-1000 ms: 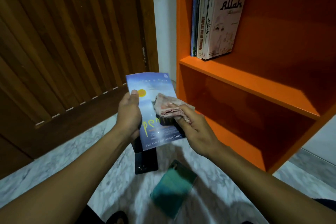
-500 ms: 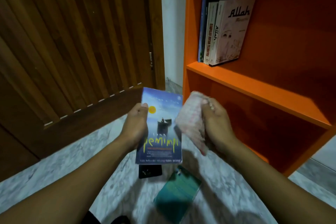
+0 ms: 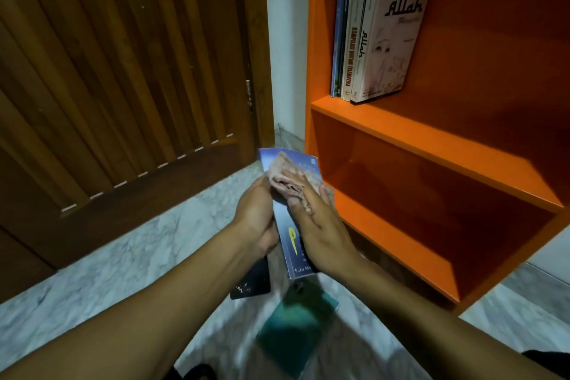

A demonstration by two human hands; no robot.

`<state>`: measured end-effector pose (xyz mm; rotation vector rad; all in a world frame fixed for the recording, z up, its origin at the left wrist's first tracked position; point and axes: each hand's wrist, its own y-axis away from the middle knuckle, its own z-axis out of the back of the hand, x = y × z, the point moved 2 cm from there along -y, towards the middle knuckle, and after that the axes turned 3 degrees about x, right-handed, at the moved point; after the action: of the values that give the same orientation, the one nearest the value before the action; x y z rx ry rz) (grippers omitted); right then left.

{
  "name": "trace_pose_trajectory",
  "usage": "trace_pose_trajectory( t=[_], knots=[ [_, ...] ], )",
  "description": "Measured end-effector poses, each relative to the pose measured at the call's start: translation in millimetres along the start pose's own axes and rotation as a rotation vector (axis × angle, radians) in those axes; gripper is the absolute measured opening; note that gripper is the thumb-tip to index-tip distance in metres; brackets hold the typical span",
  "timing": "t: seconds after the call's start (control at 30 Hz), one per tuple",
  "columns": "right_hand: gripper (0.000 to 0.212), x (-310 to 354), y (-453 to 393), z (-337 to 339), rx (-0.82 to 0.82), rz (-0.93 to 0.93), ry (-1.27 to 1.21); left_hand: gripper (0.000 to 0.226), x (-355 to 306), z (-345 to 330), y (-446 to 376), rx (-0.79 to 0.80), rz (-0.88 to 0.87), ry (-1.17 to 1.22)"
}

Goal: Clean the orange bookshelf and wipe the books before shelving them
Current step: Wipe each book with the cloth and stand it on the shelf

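Note:
In front of the orange bookshelf (image 3: 431, 145) I hold a blue paperback (image 3: 291, 244) upright and tilted. My left hand (image 3: 257, 213) grips its left edge. My right hand (image 3: 320, 225) lies flat on the cover, and its straight fingers press a crumpled pinkish cloth (image 3: 285, 177) against the upper part of the book. Several books (image 3: 388, 40) stand at the left end of the upper shelf, the outermost a pale one titled "Allah". The lower shelf compartment holds nothing.
On the marble floor (image 3: 138, 256) below my hands lie a black book (image 3: 251, 282) and a teal book (image 3: 293, 330). A brown slatted wooden door (image 3: 123, 71) stands to the left, with a strip of white wall between it and the shelf.
My right hand had lifted the cloth off to the right of the cover. It is now back on the book, pressed flat near the top. The book has tilted and its cover is mostly hidden.

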<state>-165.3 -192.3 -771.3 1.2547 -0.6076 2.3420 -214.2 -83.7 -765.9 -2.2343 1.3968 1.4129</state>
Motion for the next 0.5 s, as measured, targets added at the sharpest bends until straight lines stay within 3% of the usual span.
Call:
trace_pose_trajectory(
  t=[0.1, 0.23, 0.37, 0.5],
  knots=[
    [0.047, -4, 6, -4, 0.118, -0.009, -0.083, 0.028, -19, 9, -3, -0.162, -0.066, 0.067],
    [0.057, 3, 15, -11, 0.235, 0.030, -0.199, 0.040, -35, 30, -3, -0.276, -0.079, 0.073],
    [0.022, 13, 19, 6, 0.278, 0.055, -0.380, 0.027, -59, 49, -3, -0.402, -0.257, 0.029],
    [0.024, 4, 7, 27, 0.075, -0.038, -0.429, 0.014, -79, 57, 2, -0.403, -0.357, -0.024]
  ],
)
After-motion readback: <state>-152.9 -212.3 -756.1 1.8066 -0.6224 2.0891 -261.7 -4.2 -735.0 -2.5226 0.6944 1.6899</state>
